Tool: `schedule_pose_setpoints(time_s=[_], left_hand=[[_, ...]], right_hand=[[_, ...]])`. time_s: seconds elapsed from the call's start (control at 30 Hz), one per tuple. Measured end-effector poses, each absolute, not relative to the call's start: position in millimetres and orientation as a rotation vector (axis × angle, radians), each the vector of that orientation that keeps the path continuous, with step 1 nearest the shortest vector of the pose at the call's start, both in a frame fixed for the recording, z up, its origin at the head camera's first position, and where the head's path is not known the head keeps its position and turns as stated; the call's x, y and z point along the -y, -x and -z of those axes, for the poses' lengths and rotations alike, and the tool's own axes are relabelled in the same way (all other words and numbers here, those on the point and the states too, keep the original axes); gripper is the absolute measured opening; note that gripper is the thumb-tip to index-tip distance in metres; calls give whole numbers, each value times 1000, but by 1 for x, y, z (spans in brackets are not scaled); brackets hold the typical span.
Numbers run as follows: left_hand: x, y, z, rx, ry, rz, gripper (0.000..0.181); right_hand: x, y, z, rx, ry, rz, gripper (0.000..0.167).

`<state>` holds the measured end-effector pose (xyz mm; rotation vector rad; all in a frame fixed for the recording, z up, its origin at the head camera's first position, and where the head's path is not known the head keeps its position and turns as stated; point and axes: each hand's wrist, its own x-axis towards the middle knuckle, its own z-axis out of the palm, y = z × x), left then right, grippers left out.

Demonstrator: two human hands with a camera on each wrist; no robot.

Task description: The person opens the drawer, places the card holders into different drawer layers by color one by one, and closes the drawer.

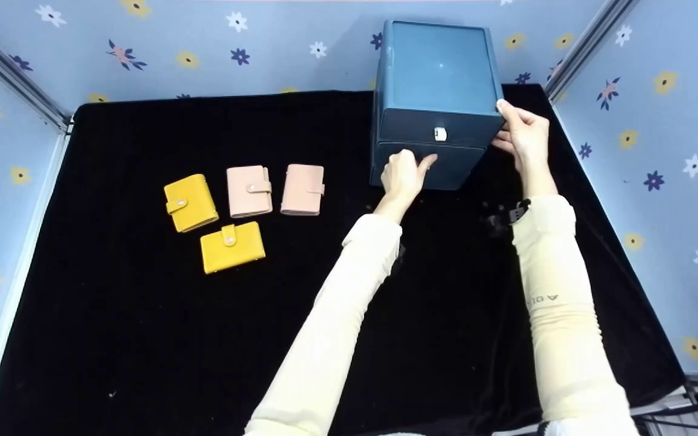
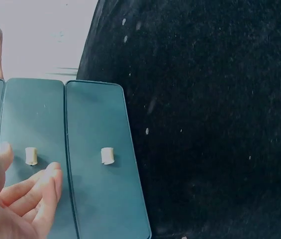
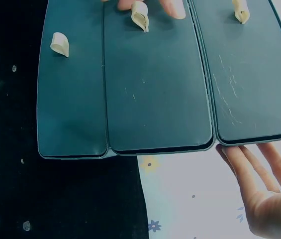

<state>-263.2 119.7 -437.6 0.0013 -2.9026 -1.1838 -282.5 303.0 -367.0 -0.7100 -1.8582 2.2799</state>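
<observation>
A blue-green drawer cabinet [image 1: 440, 66] stands at the back right, its front showing three drawers in the wrist views. My left hand [image 1: 402, 175] is at the middle drawer [image 2: 36, 114], thumb and fingers spread either side of its pale pull tab [image 2: 31, 156]; contact with the tab cannot be told. Against the cabinet's right side rests my right hand [image 1: 528, 138], thumb at the top front corner; in the right wrist view its fingers [image 3: 247, 174] are extended against the side. Another pale tab [image 1: 440, 134] sits on the top drawer. All drawers look closed.
Two yellow card holders [image 1: 192, 203] [image 1: 234, 248] and two pink ones [image 1: 248, 191] [image 1: 302, 189] lie left of the cabinet on the black cloth [image 1: 143, 339]. Flowered blue panels [image 1: 288, 60] stand behind and at both sides.
</observation>
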Motion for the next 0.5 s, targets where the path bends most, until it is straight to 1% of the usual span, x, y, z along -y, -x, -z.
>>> schedule_pose_setpoints(time_s=[0.1,0.2,0.37,0.5], left_hand=[[-122,263,441,2925,-14,1235,46],[-124,264,443,2933,-30,1278,45],[-128,265,446,2927,-65,1363,38],[-129,266,447,2901,-32,1438,30]], right_hand=[[-303,284,367,1862,708,-2280,32],[-303,284,366,1867,717,-2282,35],[-303,284,367,1873,735,-2283,43],[-304,283,368,1873,738,-2274,45]])
